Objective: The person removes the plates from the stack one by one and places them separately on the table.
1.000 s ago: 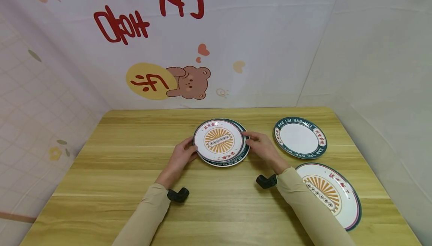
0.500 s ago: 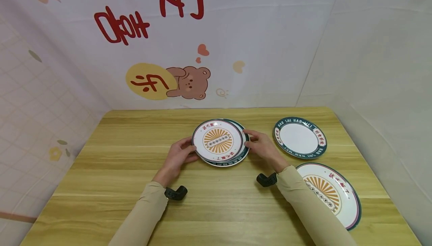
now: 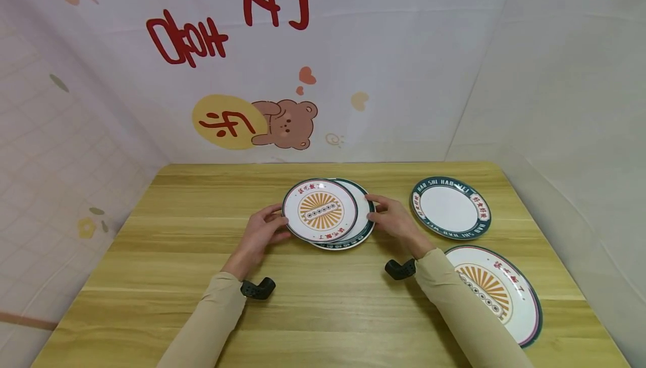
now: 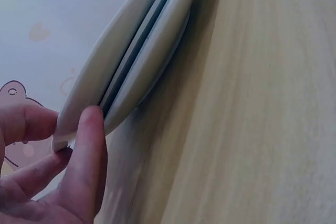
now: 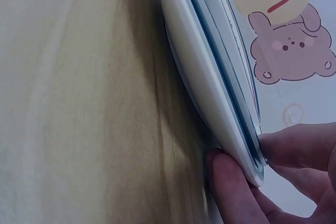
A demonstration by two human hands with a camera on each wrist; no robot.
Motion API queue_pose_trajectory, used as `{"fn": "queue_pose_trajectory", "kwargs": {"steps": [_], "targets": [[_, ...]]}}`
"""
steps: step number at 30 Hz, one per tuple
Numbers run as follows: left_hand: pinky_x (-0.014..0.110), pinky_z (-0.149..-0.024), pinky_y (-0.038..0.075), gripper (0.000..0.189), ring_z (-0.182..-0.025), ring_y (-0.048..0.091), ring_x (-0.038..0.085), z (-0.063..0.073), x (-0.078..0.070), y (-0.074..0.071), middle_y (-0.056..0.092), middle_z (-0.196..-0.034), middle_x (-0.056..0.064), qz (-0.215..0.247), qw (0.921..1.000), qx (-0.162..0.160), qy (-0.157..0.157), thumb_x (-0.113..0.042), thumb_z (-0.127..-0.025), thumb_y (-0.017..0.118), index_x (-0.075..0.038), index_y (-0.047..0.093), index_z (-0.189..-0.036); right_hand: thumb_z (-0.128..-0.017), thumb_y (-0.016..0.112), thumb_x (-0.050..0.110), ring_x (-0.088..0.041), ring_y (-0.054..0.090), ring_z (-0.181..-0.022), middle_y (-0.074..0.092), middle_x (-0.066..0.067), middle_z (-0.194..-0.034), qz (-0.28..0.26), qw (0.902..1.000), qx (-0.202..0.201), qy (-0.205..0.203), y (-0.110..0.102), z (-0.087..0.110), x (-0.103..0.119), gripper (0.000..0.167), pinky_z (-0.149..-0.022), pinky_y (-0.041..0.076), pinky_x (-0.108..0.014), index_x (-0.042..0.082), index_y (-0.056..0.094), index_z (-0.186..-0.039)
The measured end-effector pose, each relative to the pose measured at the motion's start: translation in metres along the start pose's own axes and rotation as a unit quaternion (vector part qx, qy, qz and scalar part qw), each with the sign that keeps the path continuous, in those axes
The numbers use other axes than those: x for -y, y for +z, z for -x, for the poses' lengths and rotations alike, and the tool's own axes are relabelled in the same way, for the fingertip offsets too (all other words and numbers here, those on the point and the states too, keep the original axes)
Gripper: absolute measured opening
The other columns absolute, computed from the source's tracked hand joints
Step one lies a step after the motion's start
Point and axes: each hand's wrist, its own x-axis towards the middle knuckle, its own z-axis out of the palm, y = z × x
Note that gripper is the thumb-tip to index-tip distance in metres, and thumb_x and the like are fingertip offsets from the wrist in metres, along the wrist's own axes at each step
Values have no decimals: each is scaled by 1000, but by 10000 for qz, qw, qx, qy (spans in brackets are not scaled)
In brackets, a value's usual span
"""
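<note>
My left hand pinches the left rim of a white sunburst plate, thumb on top and fingers beneath. This plate lies at the top of a stack, shifted left over a green-rimmed white plate. In the left wrist view, the top plate tilts up from the plates below it. My right hand grips the stack's right edge. The right wrist view shows its fingers and thumb pinching the rims of the lower plates; the centre of the green-rimmed plate is mostly covered.
A green-rimmed plate with lettering lies at the back right of the wooden table. Nearer, a larger sunburst plate is partly behind my right sleeve. A printed cloth wall stands behind the table.
My left hand has drawn the top plate leftward, so more of the green-rimmed plate beneath shows on the right. My right hand stays nearly in place at the stack's edge.
</note>
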Motion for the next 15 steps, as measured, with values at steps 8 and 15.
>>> {"fn": "queue_pose_trajectory", "kwargs": {"steps": [8, 15], "targets": [[30, -88, 60, 54, -92, 73, 15, -1, 0, -3, 63, -129, 25, 675, 9976, 38, -133, 7, -98, 61, 2, 49, -151, -101, 63, 9, -24, 65, -97, 56, -28, -130, -284, 9995, 144, 67, 0, 1, 1, 54, -81, 60, -29, 9, 51, -153], [27, -83, 61, 49, -88, 74, 15, -4, 0, -5, 68, -119, 18, 964, 9950, -184, -202, 8, -97, 63, 8, 52, -145, -101, 63, 9, -25, 66, -99, 56, -28, -133, -323, 9993, 132, 151, 0, 1, 1, 58, -85, 60, -33, 11, 47, -157]]}}
